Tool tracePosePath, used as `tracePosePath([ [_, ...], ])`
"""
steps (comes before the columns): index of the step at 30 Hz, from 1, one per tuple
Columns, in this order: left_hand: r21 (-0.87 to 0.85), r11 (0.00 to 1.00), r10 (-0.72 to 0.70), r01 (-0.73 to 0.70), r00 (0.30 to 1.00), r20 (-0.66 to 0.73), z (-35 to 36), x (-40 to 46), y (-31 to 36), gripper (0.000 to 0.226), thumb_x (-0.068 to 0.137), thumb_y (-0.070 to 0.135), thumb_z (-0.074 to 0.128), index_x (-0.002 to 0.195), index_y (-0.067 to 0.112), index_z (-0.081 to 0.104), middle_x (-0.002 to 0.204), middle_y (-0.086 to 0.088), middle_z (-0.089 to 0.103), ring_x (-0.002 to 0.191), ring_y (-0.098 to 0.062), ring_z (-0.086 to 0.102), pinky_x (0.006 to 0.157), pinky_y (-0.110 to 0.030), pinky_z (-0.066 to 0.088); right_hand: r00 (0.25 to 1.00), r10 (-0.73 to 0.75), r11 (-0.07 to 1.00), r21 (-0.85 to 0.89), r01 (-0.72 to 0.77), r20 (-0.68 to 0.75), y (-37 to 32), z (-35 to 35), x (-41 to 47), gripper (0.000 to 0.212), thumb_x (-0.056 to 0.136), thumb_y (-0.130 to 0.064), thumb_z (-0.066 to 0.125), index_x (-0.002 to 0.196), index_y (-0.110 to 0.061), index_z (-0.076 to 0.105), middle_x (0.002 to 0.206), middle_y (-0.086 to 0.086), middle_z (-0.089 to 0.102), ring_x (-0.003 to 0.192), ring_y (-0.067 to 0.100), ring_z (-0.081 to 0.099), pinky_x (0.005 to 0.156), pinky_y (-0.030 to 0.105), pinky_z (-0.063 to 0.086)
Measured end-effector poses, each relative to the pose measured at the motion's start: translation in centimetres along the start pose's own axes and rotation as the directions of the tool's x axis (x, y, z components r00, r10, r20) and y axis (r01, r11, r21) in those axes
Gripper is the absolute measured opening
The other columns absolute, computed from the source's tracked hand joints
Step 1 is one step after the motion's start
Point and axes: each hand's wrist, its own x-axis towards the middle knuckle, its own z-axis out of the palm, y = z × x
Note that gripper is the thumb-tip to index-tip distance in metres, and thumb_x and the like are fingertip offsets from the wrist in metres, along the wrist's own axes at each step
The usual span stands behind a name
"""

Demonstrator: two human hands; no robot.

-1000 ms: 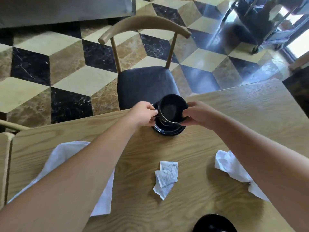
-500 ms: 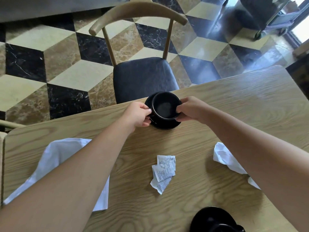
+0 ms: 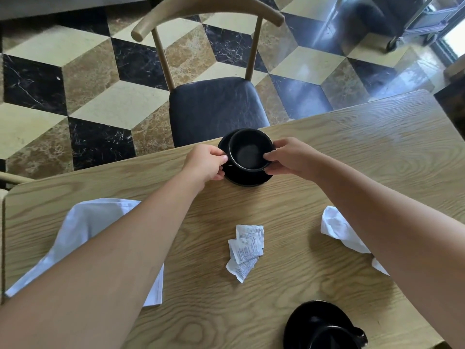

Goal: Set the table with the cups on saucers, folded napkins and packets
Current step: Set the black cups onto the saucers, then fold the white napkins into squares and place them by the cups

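lowered since a second ago, the glossy black ceramic cup point(image 3: 249, 150) now sits on its black round saucer point(image 3: 245, 178) at the far edge of the pale oak-grain table point(image 3: 352, 152), before the dark-cushioned wooden chair point(image 3: 216, 107). left hand point(image 3: 205, 163) pinches the handle side, right hand point(image 3: 289, 157) curls on the rim, likely to centre and turn it. white cloth napkin point(image 3: 75, 230) lies unfolded near the left edge, crumpled white napkin point(image 3: 337, 229) toward the right edge, three white printed paper packets point(image 3: 246, 248) mid-table, second black cup and saucer point(image 3: 323, 326) at the near edge; nothing blocks the hands.
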Motion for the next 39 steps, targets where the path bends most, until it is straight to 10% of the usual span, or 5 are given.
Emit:
tracePosePath([
  [14, 0.196, 0.98, 0.003, 0.014, 0.996, -0.084, 0.1, -0.8, 1.4, 0.022, 0.095, 0.016, 0.061, 0.114, 0.024, 0.069, 0.086, -0.007, 0.071, 0.072, -0.025, 0.074, 0.067, -0.037, 0.064, 0.999, -0.013, 0.976, 0.217, 0.02, -0.036, 1.7, 1.1, -1.0, 0.043, 0.103, -0.02, 0.06, 0.138, 0.005, 0.054, 0.128, 0.023, 0.066, 0.112, 0.031, 0.07, 0.093, 0.039, 0.059],
  [20, -0.096, 0.994, 0.045, -0.059, 0.99, -0.134, -3.5, -5.9, -0.4, 0.024, 0.091, 0.02, 0.052, 0.113, 0.025, 0.059, 0.09, -0.008, 0.069, 0.067, -0.023, 0.074, 0.059, -0.032, 0.06, 0.786, -0.291, 0.954, -0.111, 0.277, -0.545, 3.6, 4.6, -4.3, 0.031, 0.093, -0.027, 0.065, 0.118, -0.01, 0.06, 0.117, 0.01, 0.064, 0.097, 0.019, 0.066, 0.088, 0.031, 0.054],
  [26, -0.205, 0.974, -0.01, -0.094, 0.89, -0.456, -8.9, -17.0, -10.9, 0.018, 0.091, 0.014, 0.051, 0.096, 0.027, 0.062, 0.075, 0.001, 0.07, 0.061, -0.011, 0.071, 0.051, -0.026, 0.051, 0.909, -0.388, 0.915, -0.182, 0.361, -0.15, 7.0, 18.0, -10.3, 0.02, 0.091, -0.024, 0.065, 0.109, -0.015, 0.063, 0.112, 0.001, 0.064, 0.091, 0.008, 0.06, 0.079, 0.024, 0.047],
  [32, -0.015, 0.997, -0.05, 0.069, 0.529, -0.847, -14.2, -23.5, -18.3, 0.022, 0.083, 0.014, 0.067, 0.104, 0.014, 0.063, 0.085, -0.005, 0.065, 0.083, -0.025, 0.064, 0.08, -0.04, 0.051, 0.973, -0.193, 0.966, -0.149, 0.211, 0.126, 8.0, 28.2, -12.7, 0.077, 0.081, -0.045, 0.077, 0.139, -0.006, 0.045, 0.13, 0.008, 0.058, 0.11, 0.028, 0.067, 0.087, 0.048, 0.058],
  [39, -0.026, 0.918, -0.308, 0.396, 0.669, -0.677, -16.8, -24.4, -24.4, 0.084, 0.064, 0.043, 0.089, 0.129, 0.006, 0.05, 0.13, -0.012, 0.057, 0.121, -0.035, 0.056, 0.093, -0.041, 0.048, 0.976, -0.213, 0.938, -0.272, 0.216, 0.038, 8.8, 32.4, -14.2, 0.087, 0.08, -0.055, 0.076, 0.144, -0.01, 0.04, 0.139, 0.01, 0.056, 0.115, 0.03, 0.065, 0.088, 0.042, 0.055],
])
